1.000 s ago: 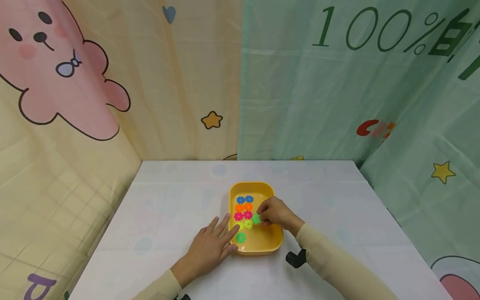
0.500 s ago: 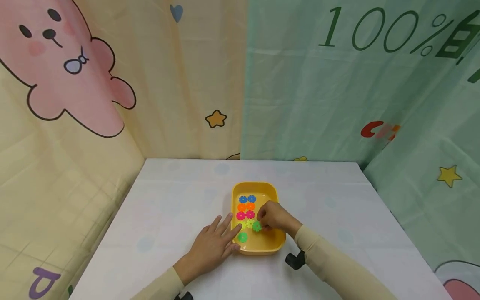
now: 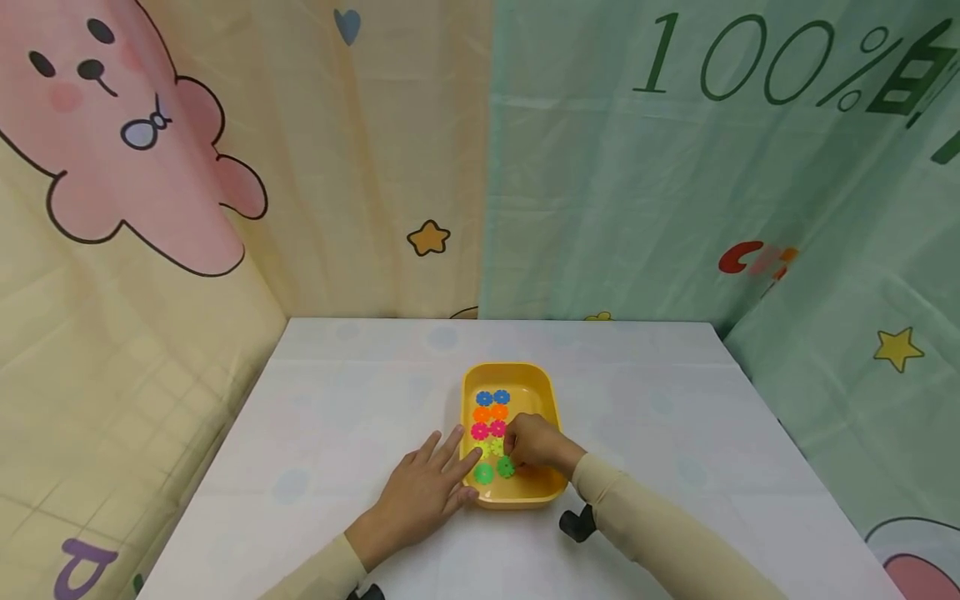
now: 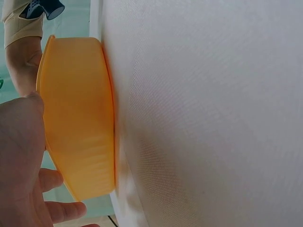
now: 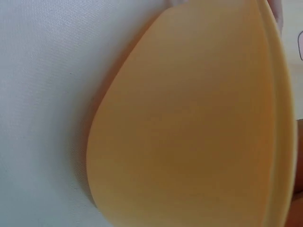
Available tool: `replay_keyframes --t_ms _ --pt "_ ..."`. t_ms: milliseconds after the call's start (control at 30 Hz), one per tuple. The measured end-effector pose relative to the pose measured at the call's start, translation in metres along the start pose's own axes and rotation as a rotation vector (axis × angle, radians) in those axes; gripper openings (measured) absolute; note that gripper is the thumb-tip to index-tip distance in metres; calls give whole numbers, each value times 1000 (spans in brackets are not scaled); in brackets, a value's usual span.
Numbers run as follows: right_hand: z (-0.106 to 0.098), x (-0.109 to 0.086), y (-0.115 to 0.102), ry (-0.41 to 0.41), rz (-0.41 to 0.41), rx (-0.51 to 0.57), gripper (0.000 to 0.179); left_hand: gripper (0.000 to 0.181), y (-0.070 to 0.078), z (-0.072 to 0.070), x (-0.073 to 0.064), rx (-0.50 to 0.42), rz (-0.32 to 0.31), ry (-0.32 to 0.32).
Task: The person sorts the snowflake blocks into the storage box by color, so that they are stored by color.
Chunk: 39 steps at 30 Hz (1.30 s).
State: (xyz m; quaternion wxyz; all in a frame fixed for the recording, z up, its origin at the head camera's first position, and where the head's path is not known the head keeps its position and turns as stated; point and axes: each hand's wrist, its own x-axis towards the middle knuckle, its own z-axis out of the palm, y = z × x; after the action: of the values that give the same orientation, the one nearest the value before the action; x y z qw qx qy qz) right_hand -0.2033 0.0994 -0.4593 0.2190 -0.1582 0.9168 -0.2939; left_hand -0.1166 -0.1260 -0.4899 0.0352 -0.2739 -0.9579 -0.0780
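Note:
A yellow plastic tray (image 3: 529, 385) stands on the table, with small flower-shaped notched discs inside. My right hand (image 3: 540, 443) reaches over its right side, thumb and fingers pinching a green flower-shaped disc (image 3: 506, 467) low over the tray floor. Left of that disc lies another green disc (image 3: 483, 473). Above them run pairs of yellow discs (image 3: 497, 447), pink discs (image 3: 480, 431), orange discs (image 3: 481, 414) and blue discs (image 3: 484, 398). My left hand (image 3: 416, 493) lies with fingers spread at the tray's left rim, partly covering the yellow pair; the left wrist view shows the tray's outer wall (image 4: 78, 118) beside it.
The white table (image 3: 360, 375) surrounds the tray. Printed curtains (image 3: 375, 167) hang behind it and at both sides. A black device (image 3: 577, 525) sits at my right wrist. The tray wall (image 5: 180, 118) fills most of the right wrist view.
My right hand has moved toward me and slightly left, carrying the green disc from beside the pink pair down to beside the other green disc. My left hand has stayed at the rim.

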Motion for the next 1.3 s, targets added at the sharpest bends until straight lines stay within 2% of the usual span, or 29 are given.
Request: replay_keyframes --t_ms 633,833,1067,1167,1300 --pt "8 2 1 33 32 35 14 62 -2 0 -2 8 2 5" --pt "2 0 3 8 7 181 11 61 -3 0 -3 19 10 22" --pt "-14 -3 1 -16 25 352 16 63 -5 0 -2 13 0 -1" --pt "-21 -6 4 19 30 384 19 64 -5 1 -2 -1 -10 -14" --pt "-28 -13 11 124 3 369 20 64 -5 2 -3 -29 -17 -34"
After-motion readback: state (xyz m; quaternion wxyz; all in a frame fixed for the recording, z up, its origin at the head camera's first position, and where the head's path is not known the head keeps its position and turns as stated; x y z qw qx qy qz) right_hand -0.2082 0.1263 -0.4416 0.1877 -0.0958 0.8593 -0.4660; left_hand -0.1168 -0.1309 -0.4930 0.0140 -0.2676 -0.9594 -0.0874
